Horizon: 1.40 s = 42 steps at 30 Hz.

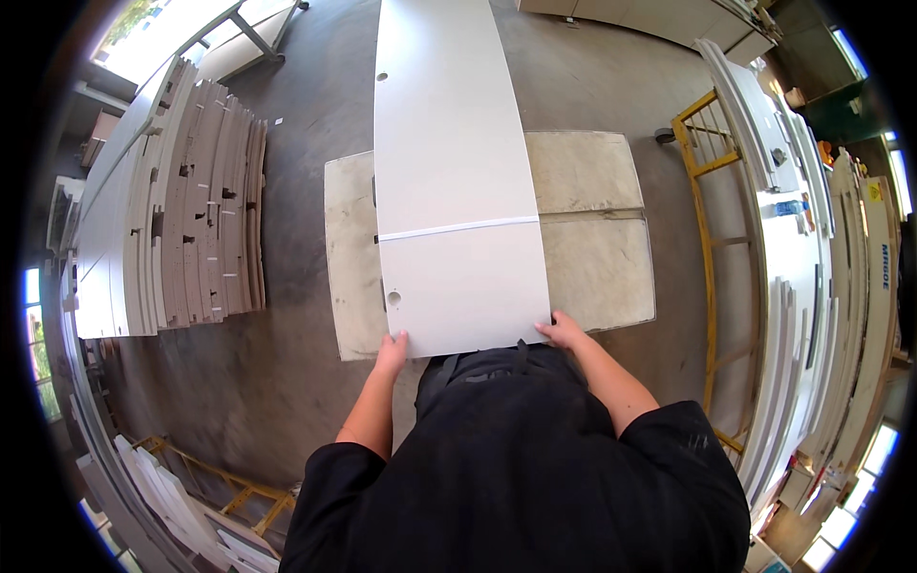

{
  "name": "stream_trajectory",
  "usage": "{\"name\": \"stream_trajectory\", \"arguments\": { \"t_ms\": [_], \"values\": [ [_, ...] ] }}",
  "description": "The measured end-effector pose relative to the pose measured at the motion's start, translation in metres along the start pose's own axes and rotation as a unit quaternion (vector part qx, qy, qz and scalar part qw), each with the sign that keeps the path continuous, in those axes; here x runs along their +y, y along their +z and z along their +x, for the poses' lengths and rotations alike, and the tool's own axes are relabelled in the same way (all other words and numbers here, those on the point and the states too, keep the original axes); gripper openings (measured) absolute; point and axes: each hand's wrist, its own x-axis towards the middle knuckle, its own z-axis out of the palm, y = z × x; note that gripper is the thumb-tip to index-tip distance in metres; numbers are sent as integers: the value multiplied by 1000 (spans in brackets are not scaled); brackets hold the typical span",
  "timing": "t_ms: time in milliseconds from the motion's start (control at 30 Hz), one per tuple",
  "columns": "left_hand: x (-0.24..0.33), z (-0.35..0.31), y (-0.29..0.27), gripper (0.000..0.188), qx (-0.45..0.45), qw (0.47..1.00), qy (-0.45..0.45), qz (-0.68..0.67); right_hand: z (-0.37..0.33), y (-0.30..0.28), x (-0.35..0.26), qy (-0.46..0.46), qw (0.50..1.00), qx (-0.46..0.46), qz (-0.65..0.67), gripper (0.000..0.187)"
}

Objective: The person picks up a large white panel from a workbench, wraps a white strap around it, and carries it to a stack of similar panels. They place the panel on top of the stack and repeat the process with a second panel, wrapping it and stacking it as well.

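A long white door (449, 143) stretches away from my waist, with a raised white strip across it and round holes along its left side. My left hand (393, 350) grips its near left corner, thumb on top and fingers hidden beneath. On the right edge, close to the near corner, my right hand (561, 330) holds the door the same way. Under the door, a worn beige work surface (592, 258) shows on both sides. The door's near end sits close against my dark clothes.
At the left stands a thick stack of door panels (196, 210). A yellow-framed cart (707, 162) with more white panels (788, 258) is on the right. Another yellow frame (239, 497) with panels is at the lower left, and a grey metal rack (250, 33) at the far left.
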Motion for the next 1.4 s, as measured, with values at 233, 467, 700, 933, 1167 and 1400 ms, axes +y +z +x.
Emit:
{"name": "stream_trajectory", "arguments": {
  "t_ms": [233, 467, 700, 933, 1167, 1400],
  "values": [
    [-1, -5, 3, 65, 26, 1000, -2, 1, -10, -5, -13, -5, 999, 3, -50, 63],
    [-2, -7, 1, 63, 18, 1000, 14, 6, -7, -3, -8, -13, 997, 20, -71, 63],
    [-9, -3, 5, 62, 33, 999, 27, 7, -13, -2, -14, 8, 999, 18, -49, 62],
    [28, -30, -5, 60, 14, 1000, -5, 9, -10, -2, -9, -17, 998, 29, -59, 62],
    [10, -14, -1, 63, 15, 1000, -9, 11, 0, 4, 5, 27, 997, 13, 65, 61],
    [4, -3, 0, 64, -22, 999, -39, -31, 7, 13, -5, 73, 995, 24, 60, 81]
  ]
}}
